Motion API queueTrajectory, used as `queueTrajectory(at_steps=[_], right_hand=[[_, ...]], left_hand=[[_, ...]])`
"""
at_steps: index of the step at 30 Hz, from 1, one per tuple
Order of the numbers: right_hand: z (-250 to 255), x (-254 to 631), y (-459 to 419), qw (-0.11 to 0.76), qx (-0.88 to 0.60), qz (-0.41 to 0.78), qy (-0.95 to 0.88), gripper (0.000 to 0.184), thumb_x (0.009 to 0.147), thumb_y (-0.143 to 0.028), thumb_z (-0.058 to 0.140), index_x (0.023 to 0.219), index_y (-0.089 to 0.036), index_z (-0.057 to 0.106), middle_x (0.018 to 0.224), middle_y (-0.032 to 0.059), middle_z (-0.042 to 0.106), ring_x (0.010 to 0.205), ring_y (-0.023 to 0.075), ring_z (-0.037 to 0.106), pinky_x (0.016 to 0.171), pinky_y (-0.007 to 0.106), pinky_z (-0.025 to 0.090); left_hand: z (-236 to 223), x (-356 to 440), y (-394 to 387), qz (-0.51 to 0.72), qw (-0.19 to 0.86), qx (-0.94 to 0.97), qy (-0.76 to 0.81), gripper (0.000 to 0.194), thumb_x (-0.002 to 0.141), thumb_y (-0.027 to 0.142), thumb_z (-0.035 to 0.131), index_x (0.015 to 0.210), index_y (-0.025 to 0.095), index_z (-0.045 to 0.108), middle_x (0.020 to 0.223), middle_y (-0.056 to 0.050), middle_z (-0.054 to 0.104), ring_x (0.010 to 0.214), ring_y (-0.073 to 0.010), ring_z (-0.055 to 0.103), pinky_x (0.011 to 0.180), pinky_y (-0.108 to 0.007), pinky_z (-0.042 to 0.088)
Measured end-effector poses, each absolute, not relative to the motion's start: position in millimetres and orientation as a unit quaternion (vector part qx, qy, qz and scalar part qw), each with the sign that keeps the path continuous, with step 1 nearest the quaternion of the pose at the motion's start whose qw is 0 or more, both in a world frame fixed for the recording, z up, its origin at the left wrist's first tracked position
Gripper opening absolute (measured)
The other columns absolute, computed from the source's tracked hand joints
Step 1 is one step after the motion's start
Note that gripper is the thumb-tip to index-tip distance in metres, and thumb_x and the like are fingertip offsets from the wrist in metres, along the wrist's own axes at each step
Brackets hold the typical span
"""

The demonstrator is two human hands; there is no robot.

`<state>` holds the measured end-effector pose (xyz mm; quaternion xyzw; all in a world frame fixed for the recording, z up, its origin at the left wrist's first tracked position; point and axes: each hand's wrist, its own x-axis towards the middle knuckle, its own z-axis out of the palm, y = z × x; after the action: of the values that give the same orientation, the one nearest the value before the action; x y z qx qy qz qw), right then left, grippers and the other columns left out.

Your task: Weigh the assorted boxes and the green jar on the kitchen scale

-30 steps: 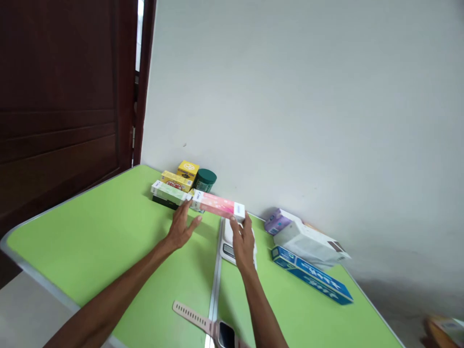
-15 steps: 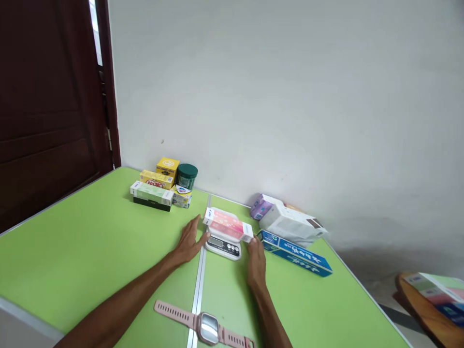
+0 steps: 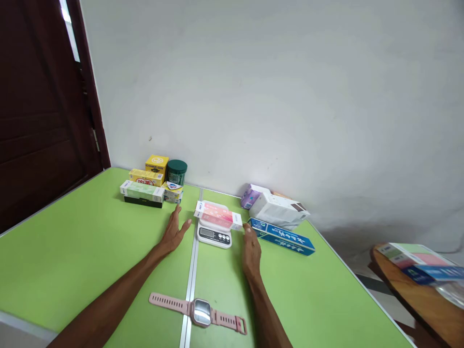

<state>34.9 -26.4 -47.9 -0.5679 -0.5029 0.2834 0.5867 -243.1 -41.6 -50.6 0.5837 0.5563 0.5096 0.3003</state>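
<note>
A pink and white toothpaste box (image 3: pixel 217 215) lies across the pan of a small white digital scale (image 3: pixel 214 236), its ends reaching past the pan's sides. My left hand (image 3: pixel 173 233) is to the left of the scale, fingers apart and holding nothing. On the other side, my right hand (image 3: pixel 251 249) is just beyond the box's right end, fingers stretched out, with nothing in it. A blue toothpaste box (image 3: pixel 282 237) lies just right of that hand. Nearer to me, a pink-strapped smartwatch (image 3: pixel 201 312) is laid flat across the table seam.
Yellow boxes (image 3: pixel 146 177), a green-lidded jar (image 3: pixel 177 172) and a green-white box (image 3: pixel 142 191) on a black one stand back left. A white package (image 3: pixel 277 210) and purple box (image 3: pixel 253 195) sit by the wall. More boxes lie on a wooden stool (image 3: pixel 402 290) at right.
My left hand has drawn away leftward from the scale, and my right hand has come slightly off the pink box's end. The box stays on the scale. The whole view has shifted a little.
</note>
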Motion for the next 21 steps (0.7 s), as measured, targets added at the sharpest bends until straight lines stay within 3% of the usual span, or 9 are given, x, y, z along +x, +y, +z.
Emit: queueTrajectory(at_steps=[4, 12, 16, 21], right_hand=[[-39.5, 23.9, -30.5, 0.57, -0.558, 0.301, -0.522, 0.082, 0.092, -0.075, 0.049, 0.148, -0.016, 0.057, 0.158, 0.0157, 0.05, 0.15, 0.0304, 0.041, 0.126, 0.047, 0.025], [-22.4, 24.5, -40.4, 0.604, -0.538, 0.3, -0.505, 0.075, 0.093, -0.07, 0.053, 0.149, -0.02, 0.057, 0.159, 0.0126, 0.05, 0.151, 0.0305, 0.041, 0.125, 0.048, 0.026], [-3.4, 59.5, -46.8, 0.635, -0.569, 0.234, -0.466, 0.081, 0.093, -0.074, 0.045, 0.151, -0.018, 0.054, 0.161, 0.013, 0.048, 0.149, 0.0309, 0.041, 0.124, 0.045, 0.027], [4.4, 131.1, -49.2, 0.626, -0.644, 0.155, -0.411, 0.09, 0.091, -0.077, 0.036, 0.152, -0.012, 0.051, 0.157, 0.0171, 0.05, 0.144, 0.0347, 0.045, 0.121, 0.046, 0.029]], left_hand=[[-44.0, -231.5, -43.9, 0.455, 0.276, 0.644, 0.55, 0.086, 0.097, 0.065, 0.049, 0.165, 0.021, 0.018, 0.173, -0.017, 0.023, 0.161, -0.0324, 0.018, 0.131, -0.056, 0.015], [-30.8, -201.4, -49.2, 0.438, 0.299, 0.669, 0.521, 0.085, 0.097, 0.069, 0.045, 0.164, 0.021, 0.025, 0.173, -0.015, 0.022, 0.162, -0.0321, 0.017, 0.132, -0.055, 0.015], [-6.9, -166.6, -50.1, 0.425, 0.298, 0.712, 0.473, 0.087, 0.096, 0.07, 0.045, 0.165, 0.022, 0.021, 0.174, -0.012, 0.019, 0.162, -0.0301, 0.015, 0.133, -0.05, 0.013], [19.8, -93.3, -41.1, 0.324, 0.359, 0.765, 0.426, 0.098, 0.094, 0.073, 0.045, 0.167, 0.017, 0.013, 0.175, -0.014, 0.012, 0.163, -0.0314, 0.008, 0.133, -0.05, 0.01]])
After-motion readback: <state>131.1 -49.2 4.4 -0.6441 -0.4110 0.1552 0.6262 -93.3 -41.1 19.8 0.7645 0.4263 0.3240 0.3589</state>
